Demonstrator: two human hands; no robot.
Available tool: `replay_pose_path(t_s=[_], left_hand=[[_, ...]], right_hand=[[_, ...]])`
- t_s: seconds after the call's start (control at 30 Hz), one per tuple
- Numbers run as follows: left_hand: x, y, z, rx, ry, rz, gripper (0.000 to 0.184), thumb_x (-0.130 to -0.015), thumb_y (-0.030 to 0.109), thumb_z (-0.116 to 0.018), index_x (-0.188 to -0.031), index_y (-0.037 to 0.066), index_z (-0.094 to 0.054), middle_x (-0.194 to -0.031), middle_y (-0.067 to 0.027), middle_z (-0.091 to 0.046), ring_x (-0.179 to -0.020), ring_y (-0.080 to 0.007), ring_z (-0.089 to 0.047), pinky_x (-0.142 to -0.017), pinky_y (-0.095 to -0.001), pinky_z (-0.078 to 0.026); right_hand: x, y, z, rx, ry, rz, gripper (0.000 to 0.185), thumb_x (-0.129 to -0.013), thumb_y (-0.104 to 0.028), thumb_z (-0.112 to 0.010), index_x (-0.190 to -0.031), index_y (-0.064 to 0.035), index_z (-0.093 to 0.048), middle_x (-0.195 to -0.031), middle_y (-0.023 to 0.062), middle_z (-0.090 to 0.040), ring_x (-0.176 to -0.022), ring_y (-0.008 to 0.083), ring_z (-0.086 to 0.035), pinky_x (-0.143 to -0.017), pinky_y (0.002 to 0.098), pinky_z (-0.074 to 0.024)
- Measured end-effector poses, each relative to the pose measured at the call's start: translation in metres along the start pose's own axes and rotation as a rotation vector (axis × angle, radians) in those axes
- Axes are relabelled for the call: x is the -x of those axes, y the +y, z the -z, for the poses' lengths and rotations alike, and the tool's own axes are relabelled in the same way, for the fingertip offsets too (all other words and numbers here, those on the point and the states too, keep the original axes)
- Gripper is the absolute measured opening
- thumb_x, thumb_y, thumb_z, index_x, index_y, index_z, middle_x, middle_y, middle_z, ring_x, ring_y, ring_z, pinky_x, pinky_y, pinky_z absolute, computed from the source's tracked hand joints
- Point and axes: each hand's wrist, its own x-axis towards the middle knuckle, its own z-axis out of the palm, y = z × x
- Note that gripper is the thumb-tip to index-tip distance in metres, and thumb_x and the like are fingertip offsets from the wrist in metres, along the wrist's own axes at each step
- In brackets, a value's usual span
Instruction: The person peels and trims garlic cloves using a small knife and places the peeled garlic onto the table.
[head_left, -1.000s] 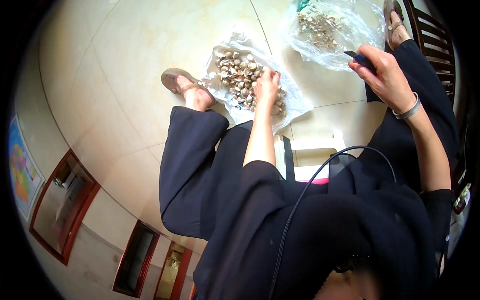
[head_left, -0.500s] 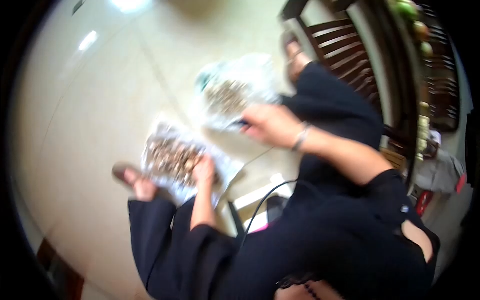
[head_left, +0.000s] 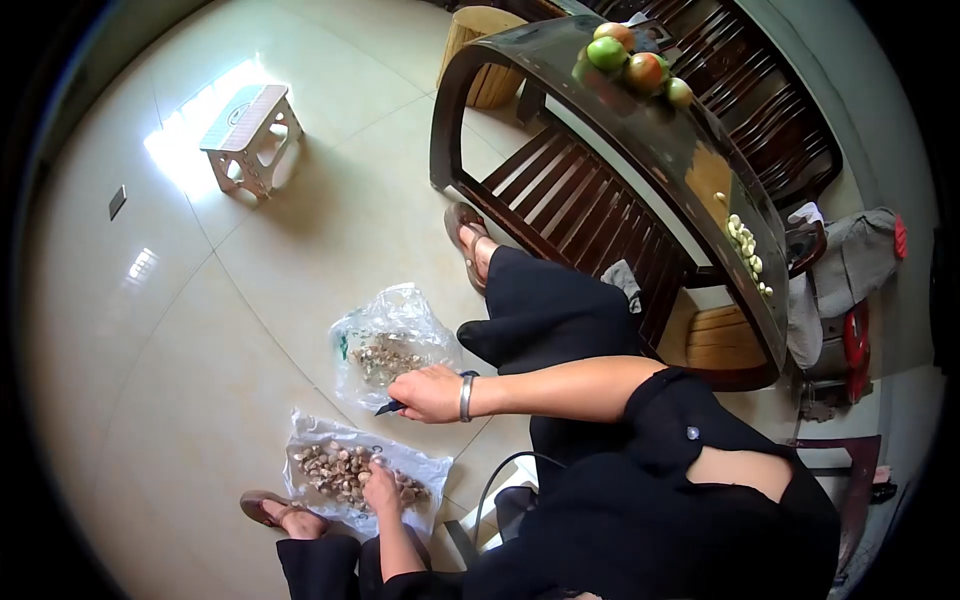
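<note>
- At seven o'clock in the view, garlic cloves (head_left: 333,472) lie on a white bag (head_left: 436,470) spread over the floor (head_left: 190,350).
- The left hand (head_left: 380,490) is down at these cloves; I cannot tell whether it grips one.
- At one o'clock from it, the right hand (head_left: 430,394) is closed around a dark knife (head_left: 388,407).
- At eleven o'clock from the right hand, a clear bag (head_left: 402,306) holds scraps (head_left: 382,362).

Seeing glossy cream floor tiles (head_left: 160,330) everywhere, with a bright light patch (head_left: 180,150) glaring beside a little pastel-topped step stool (head_left: 250,130), far left. Over on the right, a dark wood table (head_left: 645,125) with a slatted lower shelf (head_left: 580,205), log-style stool (head_left: 480,82) at the far end, dark slatted bench (head_left: 755,95) behind.
</note>
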Motion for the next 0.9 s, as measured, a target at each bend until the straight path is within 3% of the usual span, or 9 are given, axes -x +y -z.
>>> replay_pose_path(t_s=[0.1,0.23,0.33,0.53,0.63,0.7,0.73,0.8,0.9], left_hand=[[0.004,0.026,0.047,0.124,0.126,-0.012,0.021,-0.086,0.025,-0.042,-0.092,0.005,-0.043,-0.067,-0.0193,-0.059,-0.063,-0.038,-0.057,-0.057,-0.0487,-0.042],[0.021,0.073,0.145,0.369,0.308,-0.255,0.02,-0.087,0.022,-0.043,-0.095,0.005,-0.043,-0.069,-0.0226,-0.056,-0.066,-0.0413,-0.054,-0.055,-0.05,-0.039],[0.031,0.086,0.189,0.326,0.369,-0.385,0.022,-0.087,0.023,-0.044,-0.099,0.005,-0.043,-0.067,-0.0241,-0.055,-0.064,-0.0426,-0.054,-0.054,-0.0515,-0.038],[0.059,0.115,0.266,0.389,0.309,-0.468,0.023,-0.087,0.023,-0.043,-0.099,0.003,-0.043,-0.073,-0.0275,-0.055,-0.069,-0.046,-0.051,-0.056,-0.0507,-0.039],[0.053,0.119,0.283,0.534,0.279,-0.517,0.022,-0.089,0.023,-0.042,-0.096,0.002,-0.041,-0.069,-0.0249,-0.055,-0.063,-0.0406,-0.054,-0.054,-0.047,-0.04],[0.038,0.118,0.281,0.814,0.124,-0.522,0.017,-0.09,0.023,-0.043,-0.09,0.006,-0.044,-0.057,-0.0032,-0.044,-0.045,-0.0114,-0.037,-0.04,-0.024,-0.029],[0.034,0.118,0.284,0.812,0.123,-0.511,0.017,-0.09,0.023,-0.043,-0.09,0.006,-0.044,-0.057,-0.0032,-0.044,-0.045,-0.0114,-0.037,-0.04,-0.024,-0.029],[0.026,0.122,0.294,1.253,-0.234,-0.327,0.014,-0.088,0.018,-0.043,-0.085,0.004,-0.043,-0.056,-0.0024,-0.043,-0.045,-0.011,-0.04,-0.037,-0.026,-0.03],[0.004,0.129,0.291,1.462,-0.324,-0.164,0.015,-0.086,0.019,-0.042,-0.079,0.006,-0.044,-0.057,-0.0011,-0.042,-0.044,-0.0087,-0.037,-0.037,-0.0198,-0.025]], right_hand=[[-0.007,-0.002,-0.005,-0.074,-0.12,-0.134,0.027,-0.067,-0.032,-0.064,-0.073,-0.0062,-0.057,-0.071,0.0166,-0.06,-0.07,0.0346,-0.059,-0.063,0.0431,-0.0479],[-0.01,-0.017,-0.006,-0.246,0.028,-0.087,0.044,-0.07,-0.048,-0.063,-0.079,-0.005,-0.055,-0.07,0.0158,-0.059,-0.067,0.0341,-0.059,-0.059,0.0408,-0.0458],[-0.004,-0.035,0.0,-0.456,0.154,0.062,0.042,-0.074,-0.044,-0.061,-0.086,-0.004,-0.054,-0.072,0.0159,-0.059,-0.068,0.0327,-0.059,-0.059,0.0377,-0.0458],[0.009,-0.057,0.06,-0.529,0.22,0.096,0.03,-0.079,-0.031,-0.061,-0.083,-0.0018,-0.054,-0.068,0.0099,-0.057,-0.064,0.0141,-0.054,-0.06,0.0284,-0.0434],[0.004,-0.054,0.077,-0.648,0.214,0.112,0.03,-0.078,-0.027,-0.062,-0.082,0.001,-0.054,-0.072,0.0108,-0.061,-0.066,0.0167,-0.058,-0.061,0.0285,-0.0454],[-0.001,-0.048,0.085,-0.764,0.153,0.082,0.023,-0.078,-0.022,-0.061,-0.081,0.0002,-0.055,-0.072,0.0076,-0.061,-0.066,0.0127,-0.057,-0.06,0.0268,-0.0455],[-0.003,-0.045,0.09,-0.837,0.104,0.013,0.02,-0.077,-0.018,-0.062,-0.081,0.0,-0.056,-0.072,0.007,-0.062,-0.067,0.0117,-0.057,-0.061,0.0256,-0.0458],[-0.009,-0.036,0.095,-0.849,0.148,-0.068,0.019,-0.074,-0.017,-0.063,-0.082,0.0002,-0.058,-0.073,0.0066,-0.062,-0.068,0.0116,-0.058,-0.063,0.0245,-0.046],[-0.028,0.005,0.08,-0.778,0.214,-0.108,0.019,-0.077,-0.015,-0.063,-0.088,-0.0006,-0.06,-0.078,0.0034,-0.062,-0.071,0.0091,-0.057,-0.066,0.0217,-0.0459]])
